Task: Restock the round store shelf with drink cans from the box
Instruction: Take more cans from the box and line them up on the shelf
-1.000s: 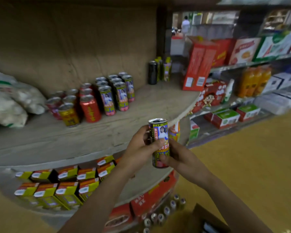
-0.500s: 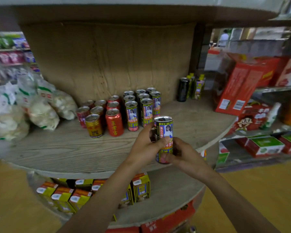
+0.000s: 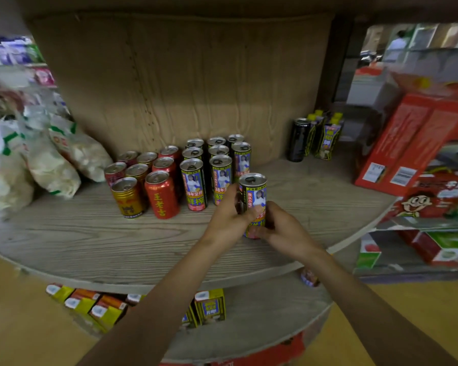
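Round shelf, cans blocked up near the back. One can upright just right of the front row, both hands on it: left hand fingers curled round its side, right hand pinching it low. Risk: set down tilted or nudged left, it tips the neighbouring row. Can base hidden by fingers, so cannot tell if it touches the shelf. Box out of view.

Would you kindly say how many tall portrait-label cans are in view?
9. Eight stand on the shelf in columns of three, three and two; the ninth can is in the left hand and right hand, just in front. Others may be hidden.
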Motion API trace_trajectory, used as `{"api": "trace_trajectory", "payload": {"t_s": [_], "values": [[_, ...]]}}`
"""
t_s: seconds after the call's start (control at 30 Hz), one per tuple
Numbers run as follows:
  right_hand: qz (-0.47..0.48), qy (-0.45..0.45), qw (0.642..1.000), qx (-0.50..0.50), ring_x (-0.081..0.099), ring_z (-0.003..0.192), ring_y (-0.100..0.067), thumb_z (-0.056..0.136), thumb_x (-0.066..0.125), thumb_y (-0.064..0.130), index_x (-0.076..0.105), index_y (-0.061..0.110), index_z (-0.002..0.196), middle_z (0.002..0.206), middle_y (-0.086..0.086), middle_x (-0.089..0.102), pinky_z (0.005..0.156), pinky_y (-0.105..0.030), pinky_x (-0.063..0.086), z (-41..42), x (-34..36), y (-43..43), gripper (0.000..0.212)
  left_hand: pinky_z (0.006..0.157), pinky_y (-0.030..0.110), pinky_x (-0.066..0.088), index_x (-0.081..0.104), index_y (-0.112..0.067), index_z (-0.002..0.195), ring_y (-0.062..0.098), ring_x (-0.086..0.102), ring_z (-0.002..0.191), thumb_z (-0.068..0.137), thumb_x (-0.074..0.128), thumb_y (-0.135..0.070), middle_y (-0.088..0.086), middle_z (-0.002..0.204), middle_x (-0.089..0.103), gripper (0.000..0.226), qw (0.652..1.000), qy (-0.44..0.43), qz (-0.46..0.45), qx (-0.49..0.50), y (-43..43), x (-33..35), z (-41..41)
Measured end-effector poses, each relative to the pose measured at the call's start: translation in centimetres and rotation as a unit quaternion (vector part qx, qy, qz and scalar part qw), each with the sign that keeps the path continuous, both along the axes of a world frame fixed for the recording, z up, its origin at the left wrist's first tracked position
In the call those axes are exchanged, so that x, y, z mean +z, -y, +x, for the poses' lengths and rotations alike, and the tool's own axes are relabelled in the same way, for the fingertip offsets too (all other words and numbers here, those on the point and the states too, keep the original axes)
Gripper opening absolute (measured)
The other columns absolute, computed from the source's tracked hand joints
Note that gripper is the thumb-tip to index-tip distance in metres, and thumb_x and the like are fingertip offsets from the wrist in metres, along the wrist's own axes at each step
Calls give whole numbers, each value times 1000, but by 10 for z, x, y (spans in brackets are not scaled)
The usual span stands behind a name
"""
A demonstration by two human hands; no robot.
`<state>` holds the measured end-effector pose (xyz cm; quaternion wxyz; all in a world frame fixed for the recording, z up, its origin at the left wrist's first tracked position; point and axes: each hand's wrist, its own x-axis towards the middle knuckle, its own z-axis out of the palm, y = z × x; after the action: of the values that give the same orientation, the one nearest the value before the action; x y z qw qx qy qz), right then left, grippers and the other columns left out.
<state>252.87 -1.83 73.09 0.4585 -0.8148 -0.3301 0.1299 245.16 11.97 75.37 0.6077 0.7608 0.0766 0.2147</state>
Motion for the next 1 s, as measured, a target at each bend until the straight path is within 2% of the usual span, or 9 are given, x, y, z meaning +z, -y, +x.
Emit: {"api": "trace_trajectory", "payload": {"t_s": [0.07, 0.23, 0.37, 0.47, 0.53, 0.6, 0.77, 0.9, 1.0], "values": [[-1, -2, 1000, 3, 67, 100, -9, 77, 80, 27, 54, 25, 123, 110, 8, 71, 90, -31, 53, 9, -2, -2, 53, 102, 39, 52, 49, -20, 132, 15, 64, 114, 88, 73, -9, 2, 122, 68, 52, 1000, -8, 8, 2, -1, -2, 9], [17, -4, 1000, 4, 68, 104, -10, 67, 74, 47, 51, 34, 126, 114, 10, 71, 95, -42, 53, 30, -15, -9, 65, 105, 38, 49, 43, -9, 143, 15, 61, 119, 83, 70, -21, 6, 131, 63, 67, 998, -19, 53, 13, -6, -6, 30], [16, 15, 1000, -3, 67, 107, -15, 79, 78, 32, 52, 29, 128, 118, 5, 70, 96, -42, 52, 43, -17, -18, 56, 105, 38, 49, 41, -8, 144, 12, 62, 120, 89, 71, -16, 5, 131, 63, 63, 998, -28, 56, 30, -12, -14, 41], [16, 34, 999, 3, 66, 108, -16, 83, 78, 28, 51, 26, 130, 121, 4, 69, 96, -40, 52, 52, -20, -24, 54, 110, 40, 46, 40, -16, 147, 10, 59, 126, 82, 69, -38, 0, 135, 62, 75, 995, -30, 81, 55, -13, -17, 46], [17, 48, 999, 2, 64, 110, -16, 86, 76, 28, 50, 23, 132, 123, 2, 68, 95, -36, 51, 57, -21, -29, 53, 110, 41, 45, 39, -21, 148, 9, 57, 127, 82, 67, -41, -3, 136, 62, 74, 991, -34, 107, 70, -14, -20, 46], [22, 61, 998, 0, 63, 113, -16, 88, 74, 29, 51, 19, 133, 126, 0, 67, 95, -34, 50, 62, -23, -34, 52, 109, 42, 46, 37, -22, 150, 11, 56, 129, 86, 65, -34, -2, 139, 59, 71, 985, -40, 147, 81, -15, -26, 43], [25, 76, 996, -30, 63, 116, -20, 86, 74, 24, 52, 17, 135, 126, -4, 66, 98, -37, 49, 76, -30, -49, 54, 104, 44, 48, 29, -19, 155, 21, 57, 128, 86, 60, -40, 4, 143, 56, 79, 971, -73, 199, 106, -20, -45, 38], [48, 40, 996, -56, 67, 111, -17, 72, 73, 46, 49, 24, 131, 122, 2, 71, 97, -45, 53, 81, -33, -59, 67, 107, 41, 44, 32, -16, 155, 25, 54, 130, 93, 65, -32, 8, 145, 54, 72, 961, -78, 235, 125, -23, -57, 36], [53, 35, 996, -62, 67, 112, -18, 67, 70, 55, 50, 26, 125, 120, 2, 71, 96, -47, 53, 87, -36, -64, 68, 104, 41, 47, 36, -16, 154, 23, 55, 128, 88, 58, -40, 6, 143, 54, 73, 957, -71, 246, 134, -23, -64, 35]]}}
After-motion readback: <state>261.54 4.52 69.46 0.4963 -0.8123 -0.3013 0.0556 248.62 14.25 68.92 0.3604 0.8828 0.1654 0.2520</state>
